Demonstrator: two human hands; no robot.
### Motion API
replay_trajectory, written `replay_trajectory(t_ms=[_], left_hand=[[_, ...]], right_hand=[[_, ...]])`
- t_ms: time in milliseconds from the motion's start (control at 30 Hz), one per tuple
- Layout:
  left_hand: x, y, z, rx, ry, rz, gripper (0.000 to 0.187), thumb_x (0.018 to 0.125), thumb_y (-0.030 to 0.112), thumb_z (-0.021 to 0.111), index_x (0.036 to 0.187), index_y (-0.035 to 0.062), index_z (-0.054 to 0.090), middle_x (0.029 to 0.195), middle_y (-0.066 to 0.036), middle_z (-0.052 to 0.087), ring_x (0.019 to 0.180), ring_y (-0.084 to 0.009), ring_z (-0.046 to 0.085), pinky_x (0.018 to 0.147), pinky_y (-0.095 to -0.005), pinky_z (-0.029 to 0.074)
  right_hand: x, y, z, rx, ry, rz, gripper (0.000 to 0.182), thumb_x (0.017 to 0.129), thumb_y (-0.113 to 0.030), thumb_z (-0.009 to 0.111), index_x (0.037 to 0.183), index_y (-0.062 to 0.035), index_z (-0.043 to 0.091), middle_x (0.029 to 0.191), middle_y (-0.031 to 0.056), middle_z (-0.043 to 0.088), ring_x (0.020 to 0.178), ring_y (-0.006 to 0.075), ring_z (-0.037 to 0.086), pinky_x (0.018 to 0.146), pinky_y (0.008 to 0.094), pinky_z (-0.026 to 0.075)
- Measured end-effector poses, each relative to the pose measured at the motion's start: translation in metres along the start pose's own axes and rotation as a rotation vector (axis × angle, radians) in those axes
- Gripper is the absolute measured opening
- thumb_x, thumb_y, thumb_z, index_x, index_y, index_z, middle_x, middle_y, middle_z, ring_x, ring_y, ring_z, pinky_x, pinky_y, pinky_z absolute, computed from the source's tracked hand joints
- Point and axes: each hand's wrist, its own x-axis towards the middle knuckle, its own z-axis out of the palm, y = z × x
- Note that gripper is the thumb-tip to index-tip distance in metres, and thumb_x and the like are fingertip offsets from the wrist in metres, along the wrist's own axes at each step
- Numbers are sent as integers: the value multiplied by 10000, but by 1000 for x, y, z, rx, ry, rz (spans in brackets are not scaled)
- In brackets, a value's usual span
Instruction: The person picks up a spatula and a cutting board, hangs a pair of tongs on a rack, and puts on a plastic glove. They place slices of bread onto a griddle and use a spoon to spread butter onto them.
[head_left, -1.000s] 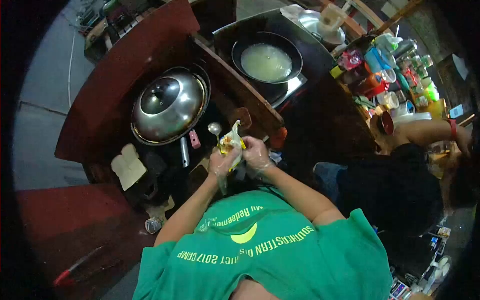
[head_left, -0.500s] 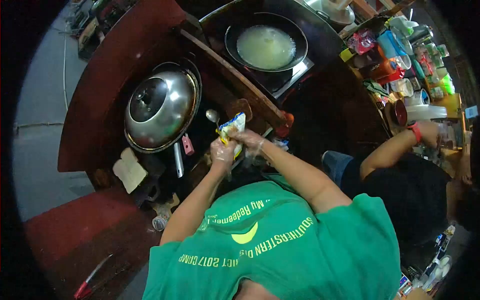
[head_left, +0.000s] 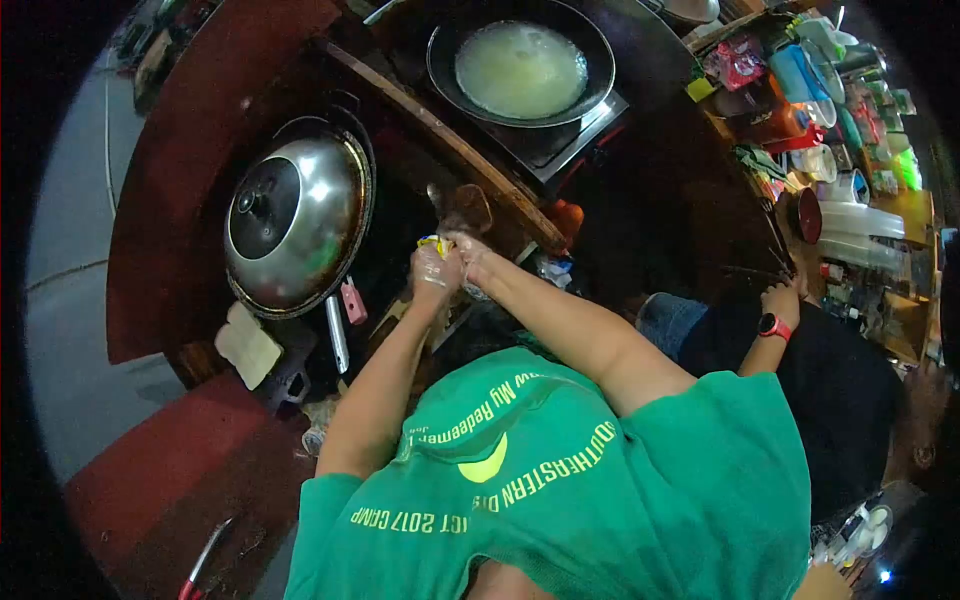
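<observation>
Both my hands wear clear plastic gloves and are pressed together in front of my chest. My left hand [head_left: 436,268] is closed around a yellow-edged plastic packet [head_left: 434,242], most of which is hidden. Fingers closed, my right hand [head_left: 474,262] meets the left at the packet; I cannot make out how much of it lies in this grip. Just beyond the hands are a dark brown, flat-ended utensil [head_left: 466,210] and a spoon [head_left: 432,194]. To the left, a wok with a domed metal lid [head_left: 298,215] stands beside a pink-handled item [head_left: 353,302].
Pale liquid fills a wok [head_left: 520,68] on a burner behind a wooden ledge [head_left: 440,140]. Bread slices [head_left: 247,347] lie at left. A red-handled knife [head_left: 205,560] rests lower left. A co-worker in black [head_left: 810,400] stands at right, near a crowded shelf [head_left: 800,120].
My hands have shifted slightly left and upward and closed together, so the packet, earlier held up in plain sight, is now mostly covered. The co-worker's watch arm has lowered. The view has shifted slightly.
</observation>
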Motion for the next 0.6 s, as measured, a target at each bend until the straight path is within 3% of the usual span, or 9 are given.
replay_trajectory(t_ms=[33, 67, 200, 267, 367, 400, 467, 567, 600], left_hand=[[3, -6, 4, 25, 4, 44, 283, 789, 276, 670, 781, -7, 675, 741, -215, 676, 662, -314, 679, 605, -448, 499], [2, -13, 8, -57, -23, 24, 272, 796, 274, 669, 767, 3, 674, 741, -210, 678, 654, -314, 672, 603, -441, 502], [8, -22, 21, -28, 0, 27, 268, 804, 263, 661, 748, 2, 662, 722, -204, 671, 637, -315, 660, 590, -442, 492], [6, -17, 18, 34, -19, 68, 268, 804, 253, 646, 735, -6, 650, 713, -207, 665, 630, -319, 653, 589, -443, 488], [13, -23, 15, -127, -160, 51, 288, 792, 267, 639, 737, -16, 648, 716, -215, 662, 660, -340, 667, 612, -456, 495], [10, -5, 3, 18, -189, 86, 315, 777, 289, 637, 731, -23, 644, 725, -221, 662, 677, -349, 670, 633, -463, 499], [11, -7, 3, 0, -174, 114, 329, 774, 302, 643, 735, -25, 644, 721, -222, 658, 673, -349, 668, 631, -467, 494], [8, -2, 0, -18, -156, 125, 341, 770, 317, 654, 756, -24, 647, 726, -224, 657, 676, -347, 665, 630, -471, 489], [7, 0, -1, -16, -156, 109, 340, 770, 319, 660, 773, -21, 650, 736, -226, 660, 681, -344, 665, 630, -472, 490]], right_hand=[[19, 0, -21, 36, -118, 5, 265, 957, -219, 521, 971, 15, 645, 920, 195, 686, 829, 312, 672, 801, 479, 564], [18, 3, -16, -39, 20, -98, 330, 973, -244, 461, 992, 31, 642, 931, 201, 686, 844, 328, 674, 816, 480, 560], [-3, 6, 8, -10, 159, -121, 455, 1003, -338, 376, 1006, 30, 644, 942, 203, 688, 857, 341, 674, 832, 478, 557], [-13, 6, 18, -66, 353, -124, 564, 1019, -403, 280, 1023, 30, 642, 944, 203, 688, 868, 350, 673, 839, 483, 556], [-40, 7, 49, -12, 452, -156, 540, 1029, -384, 278, 1055, 30, 623, 962, 205, 686, 889, 356, 671, 847, 518, 545], [-36, 5, 39, -5, 452, -158, 540, 1029, -384, 278, 1055, 30, 623, 962, 205, 686, 889, 356, 671, 847, 518, 545], [-20, -4, 16, 99, 221, -72, 455, 1027, -383, 356, 1100, -12, 611, 1054, 223, 667, 894, 365, 667, 866, 544, 531], [33, -16, -43, 187, 145, -96, 403, 1023, -351, 398, 1094, -17, 613, 1033, 223, 668, 889, 367, 665, 858, 548, 531], [17, -13, -23, 191, 144, -98, 403, 1023, -351, 398, 1094, -17, 613, 1033, 223, 668, 889, 367, 665, 858, 548, 531]])
